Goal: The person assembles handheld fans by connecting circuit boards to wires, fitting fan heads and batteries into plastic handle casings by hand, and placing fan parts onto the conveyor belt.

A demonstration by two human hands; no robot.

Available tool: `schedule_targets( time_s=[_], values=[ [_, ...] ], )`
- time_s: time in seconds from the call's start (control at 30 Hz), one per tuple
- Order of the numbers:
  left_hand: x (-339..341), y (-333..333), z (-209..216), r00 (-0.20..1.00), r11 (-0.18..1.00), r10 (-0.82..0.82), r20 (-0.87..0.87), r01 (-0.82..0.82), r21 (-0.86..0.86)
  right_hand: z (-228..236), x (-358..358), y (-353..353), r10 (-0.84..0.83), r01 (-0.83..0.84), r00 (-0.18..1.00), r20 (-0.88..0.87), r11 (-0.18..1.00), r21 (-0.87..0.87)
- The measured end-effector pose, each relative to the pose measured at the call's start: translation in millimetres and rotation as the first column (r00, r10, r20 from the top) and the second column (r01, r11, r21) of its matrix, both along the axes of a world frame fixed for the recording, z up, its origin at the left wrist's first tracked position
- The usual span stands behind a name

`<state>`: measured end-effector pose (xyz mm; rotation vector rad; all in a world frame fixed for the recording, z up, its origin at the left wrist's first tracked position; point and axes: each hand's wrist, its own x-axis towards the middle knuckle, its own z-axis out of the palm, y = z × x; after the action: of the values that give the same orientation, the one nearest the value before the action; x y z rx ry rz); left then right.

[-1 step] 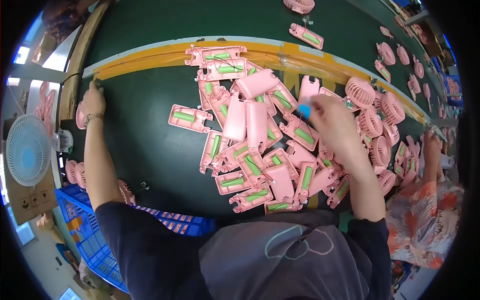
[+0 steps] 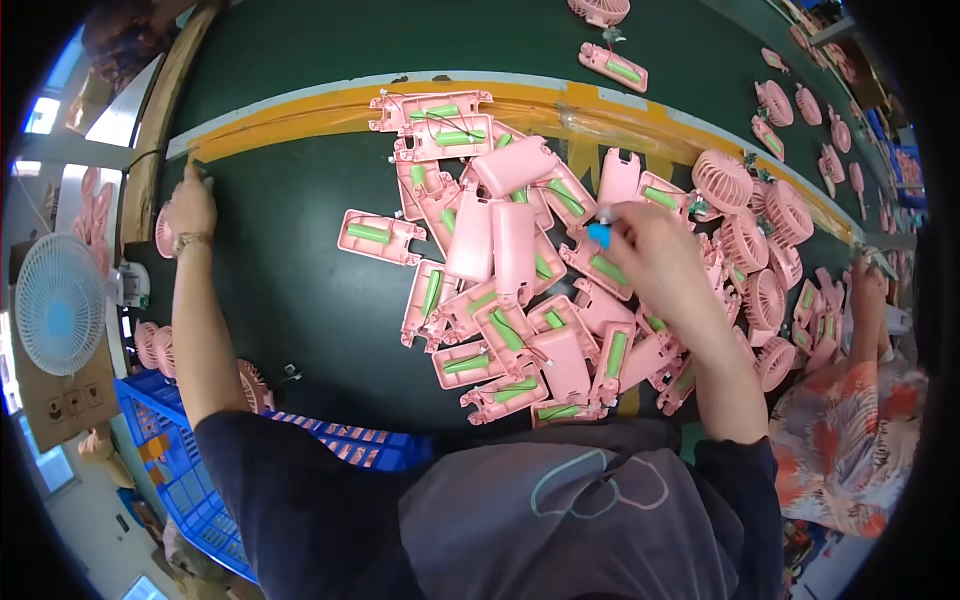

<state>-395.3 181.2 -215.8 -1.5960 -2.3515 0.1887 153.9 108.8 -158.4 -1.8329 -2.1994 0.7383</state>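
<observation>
Head view, taken from left to right: we see a white desk fan (image 2: pixel 58 302) standing at the far left edge, with a blue plastic crate (image 2: pixel 190 470) below it. Our left hand (image 2: pixel 192 205) stretches out to the left rim of the dark green table (image 2: pixel 290 280), its fingers resting flat near a pink round part; we cannot tell whether they grip anything. Further right lies a heap of pink fan housings (image 2: pixel 500 290), many showing green battery cells inside, piled loosely over one another in the middle of the table. One housing (image 2: pixel 378 236) lies a little apart on the heap's left side. Our right hand (image 2: pixel 655 255) hovers over the right part of the heap, fingers pinched shut on a small blue piece (image 2: pixel 598 235) at their tips. Beyond it sit pink round fan grilles (image 2: pixel 745 240), crowded along the yellow strip (image 2: pixel 330 108). At the far right another person's hand (image 2: pixel 868 280) reaches onto the table.
</observation>
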Motion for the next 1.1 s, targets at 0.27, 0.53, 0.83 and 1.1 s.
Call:
schedule_targets(
  time_s=[0.27,0.53,0.83,1.1],
  values=[
    [106,-34,53,0.776,0.957,-0.227,0.588,0.065,0.284,-32,11,-32,-0.302,0.215,0.483,-0.822,0.951,-0.223],
    [267,-105,137,0.042,0.838,-0.543,0.839,0.098,0.537,16,25,-60,-0.342,0.001,0.068,-0.937,0.939,-0.343],
    [366,-150,122,-0.047,0.633,-0.591,0.806,0.591,0.499,28,28,-102,0.026,0.063,0.436,-0.899,0.996,0.06],
    [371,-159,125,-0.105,0.481,-0.701,0.706,0.661,0.576,33,20,-109,-0.018,-0.044,0.413,-0.911,0.998,-0.04]
  ],
)
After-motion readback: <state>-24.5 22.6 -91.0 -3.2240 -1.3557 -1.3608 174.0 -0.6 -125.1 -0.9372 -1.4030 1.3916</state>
